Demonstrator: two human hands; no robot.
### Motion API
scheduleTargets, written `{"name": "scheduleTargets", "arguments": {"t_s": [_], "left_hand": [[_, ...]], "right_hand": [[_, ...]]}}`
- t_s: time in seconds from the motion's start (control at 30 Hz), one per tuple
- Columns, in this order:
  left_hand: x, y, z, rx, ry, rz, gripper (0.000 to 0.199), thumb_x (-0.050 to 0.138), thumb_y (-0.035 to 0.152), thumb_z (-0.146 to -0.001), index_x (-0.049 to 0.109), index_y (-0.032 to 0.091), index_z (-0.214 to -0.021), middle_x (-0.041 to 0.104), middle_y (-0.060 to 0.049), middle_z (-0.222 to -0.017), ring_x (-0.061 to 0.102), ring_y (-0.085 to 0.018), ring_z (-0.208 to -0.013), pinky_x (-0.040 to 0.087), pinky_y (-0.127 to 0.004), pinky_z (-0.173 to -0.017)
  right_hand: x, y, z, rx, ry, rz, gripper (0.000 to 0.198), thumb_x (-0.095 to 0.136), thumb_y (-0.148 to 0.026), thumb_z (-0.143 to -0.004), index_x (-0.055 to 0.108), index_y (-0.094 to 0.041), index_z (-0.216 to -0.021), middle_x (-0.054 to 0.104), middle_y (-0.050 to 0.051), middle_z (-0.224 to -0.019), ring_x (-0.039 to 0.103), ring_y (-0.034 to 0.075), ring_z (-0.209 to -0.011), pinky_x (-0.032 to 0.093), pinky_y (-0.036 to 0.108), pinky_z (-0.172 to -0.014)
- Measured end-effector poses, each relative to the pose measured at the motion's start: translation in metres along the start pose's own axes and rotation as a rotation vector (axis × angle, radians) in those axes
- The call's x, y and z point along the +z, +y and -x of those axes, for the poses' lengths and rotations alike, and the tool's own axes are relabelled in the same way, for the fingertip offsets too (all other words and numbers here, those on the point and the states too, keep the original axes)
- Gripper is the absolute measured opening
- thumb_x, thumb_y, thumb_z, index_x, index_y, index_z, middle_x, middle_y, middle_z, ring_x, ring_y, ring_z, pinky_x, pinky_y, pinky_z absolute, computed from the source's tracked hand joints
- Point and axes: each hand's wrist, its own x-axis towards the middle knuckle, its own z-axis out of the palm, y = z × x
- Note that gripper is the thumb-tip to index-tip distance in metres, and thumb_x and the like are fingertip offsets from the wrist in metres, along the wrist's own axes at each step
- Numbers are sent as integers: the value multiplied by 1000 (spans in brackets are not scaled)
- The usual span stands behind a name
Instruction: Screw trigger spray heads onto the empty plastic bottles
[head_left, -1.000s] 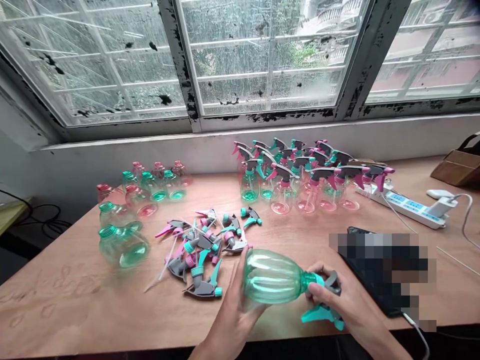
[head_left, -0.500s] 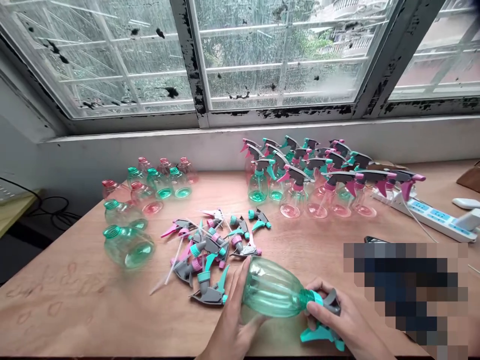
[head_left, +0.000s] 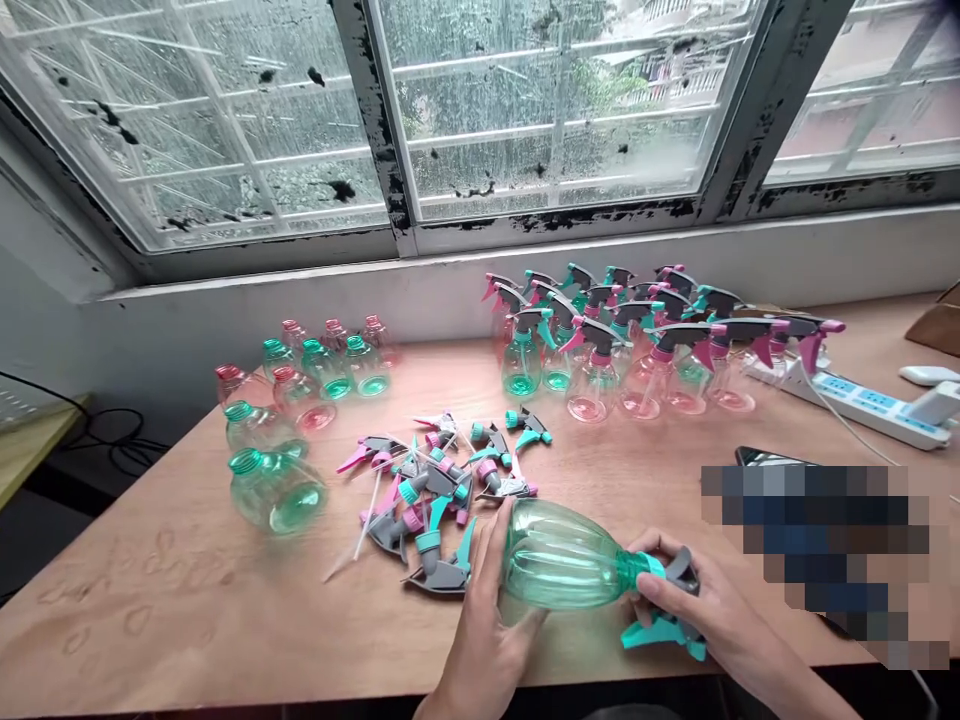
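Note:
A green see-through bottle [head_left: 566,560] lies on its side between my hands, its neck pointing right. My left hand [head_left: 491,610] is closed around the bottle's base end. At the neck, my right hand [head_left: 675,590] grips the turquoise collar of a grey-and-turquoise spray head [head_left: 664,635], which sits on the bottle's mouth; its trigger points down toward me. Whether the collar is fully tightened I cannot tell. Just left of my left hand lies a pile of loose spray heads [head_left: 435,480] in grey, pink and turquoise, some with white tubes.
Open green and pink bottles [head_left: 277,490] stand at the left. Several bottles with spray heads [head_left: 596,385] are grouped at the back right. A white power strip [head_left: 862,400] lies beyond, and a phone [head_left: 772,457], mostly blurred out, is at the right. Windows [head_left: 555,110] line the wall.
The whole view has shifted and tilted slightly, so things on the left of the table appear further right. Both hands keep hold of the bottle and spray head in nearly the same pose.

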Motion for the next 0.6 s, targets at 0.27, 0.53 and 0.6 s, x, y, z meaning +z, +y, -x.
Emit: {"name": "scheduleTargets", "arguments": {"t_s": [0.27,0.53,0.6], "left_hand": [[1,1,2,-48,-43,11,99,79,45,-82,19,31,-160,20,-8,-170,8,-36,-157,8,-56,-128],[2,6,2,49,-23,-9,91,71,39,-91,12,43,-159,8,3,-172,-1,-31,-158,2,-52,-129],[1,8,3,29,-16,22,104,80,42,-82,12,38,-160,9,-1,-172,1,-34,-158,3,-52,-129]], "right_hand": [[4,-4,3,-55,16,-3,34,80,-48,-81,63,-20,-92,69,-2,-64,63,17,-62,48,28,-62],[9,-6,-4,-75,45,-112,34,81,-46,-80,61,-19,-85,68,-3,-66,61,13,-56,46,24,-57],[9,-5,-2,-101,41,-37,34,82,-46,-80,61,-20,-86,68,-3,-64,62,13,-57,47,24,-58]]}}
